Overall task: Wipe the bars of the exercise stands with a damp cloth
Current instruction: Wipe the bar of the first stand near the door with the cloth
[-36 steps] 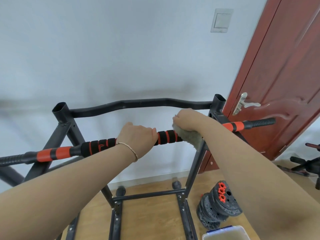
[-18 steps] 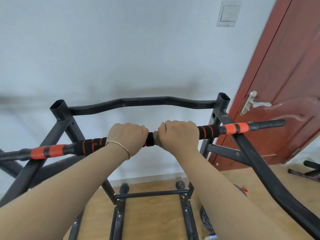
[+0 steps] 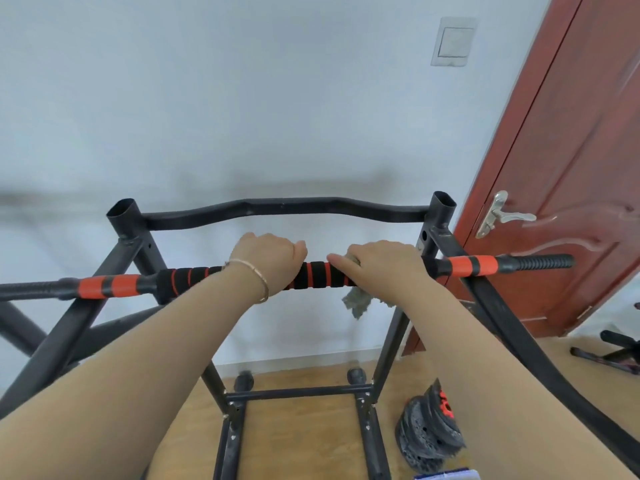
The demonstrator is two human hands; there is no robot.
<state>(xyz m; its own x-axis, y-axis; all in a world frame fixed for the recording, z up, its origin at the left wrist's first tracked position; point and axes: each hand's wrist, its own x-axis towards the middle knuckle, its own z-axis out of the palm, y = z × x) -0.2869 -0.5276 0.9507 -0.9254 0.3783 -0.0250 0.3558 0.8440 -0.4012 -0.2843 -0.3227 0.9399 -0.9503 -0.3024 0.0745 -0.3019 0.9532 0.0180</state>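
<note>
A black and orange barbell bar point(image 3: 318, 275) lies across the black exercise stand point(image 3: 287, 207), level with my chest. My left hand point(image 3: 268, 258), with a thin bracelet on the wrist, grips the bar's foam-wrapped middle. Just to its right, my right hand point(image 3: 377, 263) wraps a grey fluffy cloth point(image 3: 358, 301) round the bar. A tuft of the cloth hangs below the bar. The orange bands and ribbed black ends of the bar stick out past the stand's uprights on both sides.
A red-brown door point(image 3: 571, 168) with a silver lever handle point(image 3: 498, 213) stands at the right. Black weight plates point(image 3: 427, 434) lie stacked on the wooden floor by the stand's right foot. A white box edge point(image 3: 446, 475) shows at the bottom. More black equipment point(image 3: 616, 351) sits at far right.
My right hand with the cloth slid left along the bar until it met my left hand, then moved back to the right. The cloth now hangs below the bar.
</note>
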